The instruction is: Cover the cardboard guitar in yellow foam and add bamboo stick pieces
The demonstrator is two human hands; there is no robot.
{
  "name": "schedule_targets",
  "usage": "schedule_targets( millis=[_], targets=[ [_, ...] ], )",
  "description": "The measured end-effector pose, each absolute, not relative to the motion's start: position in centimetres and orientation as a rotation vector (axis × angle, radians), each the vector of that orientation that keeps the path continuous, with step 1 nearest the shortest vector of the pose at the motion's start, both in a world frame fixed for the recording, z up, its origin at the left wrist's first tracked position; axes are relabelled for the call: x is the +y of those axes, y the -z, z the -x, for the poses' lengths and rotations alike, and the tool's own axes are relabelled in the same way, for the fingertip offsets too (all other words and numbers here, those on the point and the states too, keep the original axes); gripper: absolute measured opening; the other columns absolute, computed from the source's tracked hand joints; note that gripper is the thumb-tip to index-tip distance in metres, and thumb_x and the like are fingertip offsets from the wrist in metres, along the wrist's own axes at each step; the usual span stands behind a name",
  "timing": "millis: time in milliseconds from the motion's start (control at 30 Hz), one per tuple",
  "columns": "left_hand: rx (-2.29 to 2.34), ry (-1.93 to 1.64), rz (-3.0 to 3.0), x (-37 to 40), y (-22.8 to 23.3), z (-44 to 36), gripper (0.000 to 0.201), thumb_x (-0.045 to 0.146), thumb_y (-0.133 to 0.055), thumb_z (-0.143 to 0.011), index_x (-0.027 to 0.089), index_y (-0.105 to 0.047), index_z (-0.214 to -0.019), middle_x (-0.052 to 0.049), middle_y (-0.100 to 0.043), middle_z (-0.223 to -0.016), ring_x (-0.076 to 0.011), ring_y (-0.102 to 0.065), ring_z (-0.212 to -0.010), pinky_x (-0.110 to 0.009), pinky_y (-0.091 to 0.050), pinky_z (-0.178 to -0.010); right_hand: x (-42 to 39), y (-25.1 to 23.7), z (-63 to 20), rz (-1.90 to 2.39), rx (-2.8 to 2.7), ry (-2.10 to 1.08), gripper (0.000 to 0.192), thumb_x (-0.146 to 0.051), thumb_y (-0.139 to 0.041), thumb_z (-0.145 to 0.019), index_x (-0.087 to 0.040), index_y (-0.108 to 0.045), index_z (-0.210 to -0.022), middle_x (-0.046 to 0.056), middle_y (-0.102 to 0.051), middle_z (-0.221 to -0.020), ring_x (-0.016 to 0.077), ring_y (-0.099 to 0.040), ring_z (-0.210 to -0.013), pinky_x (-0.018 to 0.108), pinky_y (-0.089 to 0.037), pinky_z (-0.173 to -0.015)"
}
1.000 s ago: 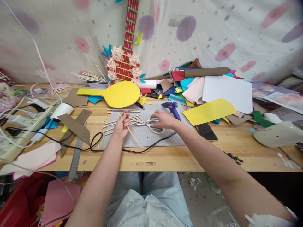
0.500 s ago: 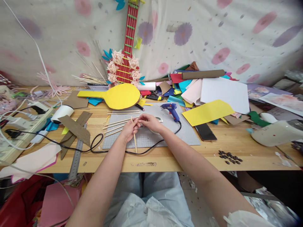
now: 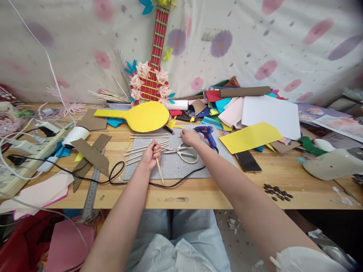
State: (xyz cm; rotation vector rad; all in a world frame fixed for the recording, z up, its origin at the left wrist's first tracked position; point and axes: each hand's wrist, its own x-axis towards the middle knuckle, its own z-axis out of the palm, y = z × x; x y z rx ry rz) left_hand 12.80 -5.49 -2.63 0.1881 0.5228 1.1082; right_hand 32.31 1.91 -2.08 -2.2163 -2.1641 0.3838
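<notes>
My left hand [image 3: 151,154] is closed around a thin wooden stick [image 3: 160,172], whose lower end slants down over the front edge of the grey cutting mat [image 3: 181,173]. More wooden sticks [image 3: 136,152] lie on the mat just left of that hand. Farther up and to the right, my right hand [image 3: 189,136] has its fingers pinched together over the mat; anything between them is too small to name. Below it lie scissors with pale handles [image 3: 188,157]. A blue glue gun [image 3: 206,133] rests right beside my right hand, its black cord running in front of the mat.
A yellow paddle-shaped piece [image 3: 147,116] and a red flower-trimmed toy guitar [image 3: 153,81] are at the back. To the right are yellow card [image 3: 249,136], a phone [image 3: 248,161] and several black beads [image 3: 278,192]. Brown strips [image 3: 92,156] and a power strip [image 3: 42,151] occupy the left.
My hands have come apart. The right hand has moved away to the right and forward, uncovering the scissors; the left stays low with the stick.
</notes>
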Motion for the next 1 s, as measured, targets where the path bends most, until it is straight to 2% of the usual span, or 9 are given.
schedule_targets(
  millis=[167, 367, 467, 567, 667, 767, 867, 1000],
  targets=[
    [0.461, -1.124, -0.143, -5.6, 2.5, -12.4, 0.036, 0.032, -0.031, -0.094, 0.013, -0.043, -0.065, 0.006, -0.03, -0.052, 0.0, -0.023, -0.035, -0.007, -0.012, -0.025, 2.2, 2.3, -32.2, 2.176, -2.244, -0.372, 0.039, -0.041, -0.031, -0.09, -0.02, -0.053, -0.115, 0.015, -0.06, -0.115, 0.0235, -0.054, -0.108, 0.035, -0.04, -0.085],
    [0.499, -1.191, -0.255, -6.2, 1.8, -11.9, 0.037, 0.037, -0.033, -0.092, 0.013, -0.048, -0.069, 0.004, -0.032, -0.055, -0.0012, -0.02, -0.037, -0.008, -0.015, -0.026, 2.2, 2.8, -33.0, 2.089, -2.148, -0.404, 0.04, -0.041, -0.029, -0.091, -0.018, -0.057, -0.107, 0.016, -0.062, -0.111, 0.0258, -0.057, -0.102, 0.034, -0.041, -0.078],
    [0.51, -1.295, -0.352, -6.0, 1.2, -11.1, 0.034, 0.032, -0.032, -0.093, 0.014, -0.049, -0.069, 0.002, -0.035, -0.057, -0.0024, -0.022, -0.039, -0.009, -0.017, -0.028, 2.0, 3.0, -33.7, 2.02, -2.065, -0.445, 0.039, -0.038, -0.024, -0.092, -0.017, -0.056, -0.101, 0.015, -0.062, -0.107, 0.0233, -0.058, -0.096, 0.031, -0.041, -0.073],
    [0.512, -1.383, -0.433, -5.1, -0.5, -10.1, 0.031, 0.021, -0.029, -0.092, 0.014, -0.046, -0.067, 0.002, -0.036, -0.058, -0.0028, -0.023, -0.04, -0.01, -0.018, -0.031, 1.3, 3.5, -34.6, 1.933, -2.022, -0.475, 0.029, -0.032, -0.029, -0.091, -0.018, -0.054, -0.095, 0.011, -0.064, -0.097, 0.0195, -0.058, -0.085, 0.027, -0.04, -0.068],
    [0.668, -1.365, -0.6, -3.6, -3.0, -9.4, 0.026, 0.019, -0.035, -0.09, 0.015, -0.045, -0.066, 0.003, -0.036, -0.058, -0.0026, -0.023, -0.04, -0.012, -0.016, -0.033, 0.1, 4.3, -35.3, 1.788, -1.959, -0.503, 0.021, -0.028, -0.032, -0.089, -0.02, -0.052, -0.089, 0.006, -0.062, -0.091, 0.0168, -0.056, -0.081, 0.026, -0.04, -0.069],
    [1.061, -1.338, -0.975, -2.0, -4.7, -9.3, 0.016, 0.022, -0.048, -0.083, 0.015, -0.048, -0.068, 0.004, -0.04, -0.058, -0.0032, -0.026, -0.041, -0.015, -0.016, -0.036, -0.8, 5.1, -35.6, 1.691, -1.902, -0.465, 0.017, -0.028, -0.035, -0.087, -0.02, -0.05, -0.086, 0.005, -0.06, -0.091, 0.0157, -0.054, -0.084, 0.026, -0.04, -0.074],
    [1.516, -1.163, -1.56, -0.6, -4.2, -9.4, 0.014, 0.023, -0.059, -0.074, 0.015, -0.051, -0.065, 0.003, -0.047, -0.059, -0.0063, -0.037, -0.048, -0.018, -0.026, -0.044, -1.2, 5.5, -35.5, 1.654, -1.912, -0.411, 0.015, -0.028, -0.04, -0.085, -0.019, -0.051, -0.083, 0.006, -0.059, -0.092, 0.0159, -0.052, -0.087, 0.026, -0.039, -0.076],
    [1.826, -0.624, -2.074, 0.5, -1.7, -9.5, 0.004, 0.02, -0.061, -0.07, 0.017, -0.06, -0.068, -0.002, -0.059, -0.067, -0.0128, -0.049, -0.06, -0.024, -0.033, -0.055, -1.6, 5.4, -35.3, 1.647, -1.947, -0.373, 0.016, -0.029, -0.043, -0.084, -0.018, -0.053, -0.083, 0.006, -0.057, -0.091, 0.0157, -0.051, -0.086, 0.027, -0.039, -0.077]
  ],
)
